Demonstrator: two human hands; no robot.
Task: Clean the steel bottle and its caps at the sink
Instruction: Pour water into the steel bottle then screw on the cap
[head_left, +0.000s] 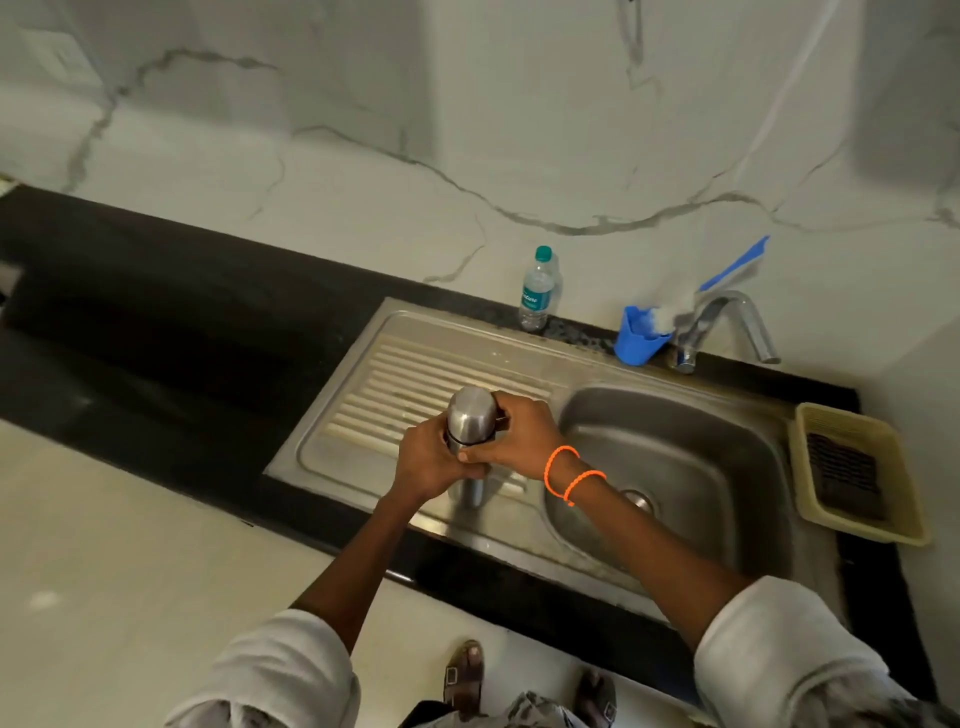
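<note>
Steel bottle (470, 426) held upright over the ribbed drainboard of the sink (363, 364), just left of the basin. Left hand (428, 462) grip wrapped closed around the bottle body; right hand (519, 436) grip closed around the upper part, just under the domed cap (471, 408). Plastic water bottle (537, 291), blue holder (639, 338) and tap (727, 325) stand along the back of the dark surface (156, 338).
</note>
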